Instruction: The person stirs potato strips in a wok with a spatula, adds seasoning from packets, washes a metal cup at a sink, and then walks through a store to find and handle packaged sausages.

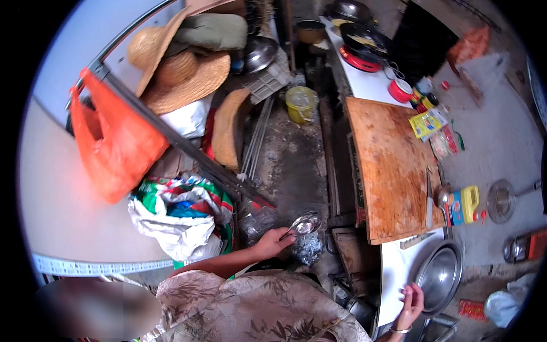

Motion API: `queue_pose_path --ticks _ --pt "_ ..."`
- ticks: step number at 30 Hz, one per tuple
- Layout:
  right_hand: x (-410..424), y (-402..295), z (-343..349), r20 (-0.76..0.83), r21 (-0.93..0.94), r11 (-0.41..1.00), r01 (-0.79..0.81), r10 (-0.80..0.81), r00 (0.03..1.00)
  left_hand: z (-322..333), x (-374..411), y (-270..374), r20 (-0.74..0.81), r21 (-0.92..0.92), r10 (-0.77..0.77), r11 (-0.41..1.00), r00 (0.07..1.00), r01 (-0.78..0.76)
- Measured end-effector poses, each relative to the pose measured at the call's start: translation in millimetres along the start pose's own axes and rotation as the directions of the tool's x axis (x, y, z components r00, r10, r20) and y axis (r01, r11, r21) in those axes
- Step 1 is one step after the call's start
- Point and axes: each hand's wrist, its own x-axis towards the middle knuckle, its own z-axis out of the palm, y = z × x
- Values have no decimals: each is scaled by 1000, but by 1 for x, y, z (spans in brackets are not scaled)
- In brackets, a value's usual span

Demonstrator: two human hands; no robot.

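Observation:
A shiny metal spoon or small ladle (307,223) is held in my left hand (275,243) over the floor, its handle between thumb and fingers. Down at the right, my right hand (411,299) is at the near rim of a wide metal basin (440,278) on the white counter; whether it grips the rim I cannot tell. Beyond the basin lies a knife or serrated tool (415,241). A wooden cutting board (391,171) bears a white-handled knife (429,205) at its right edge, with a metal ladle (444,199) beside it.
A black pan (363,40) sits on a red cooker (361,62) at the counter's far end. A yellow bucket (301,104) stands on the floor. Left are straw hats (188,81), an orange bag (115,149) and sacks (179,226). A yellow-capped jug (463,205) stands right of the board.

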Motion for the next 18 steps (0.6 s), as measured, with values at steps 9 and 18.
queue_pose_path --ticks 9,18 --pt "45 -24 116 839 -118 861 495 -180 513 -11 -107 28 -397 -58 -134 991 908 121" --pt "53 -6 154 906 -32 841 540 -204 371 2 -176 48 -524 -421 -375 895 765 151"
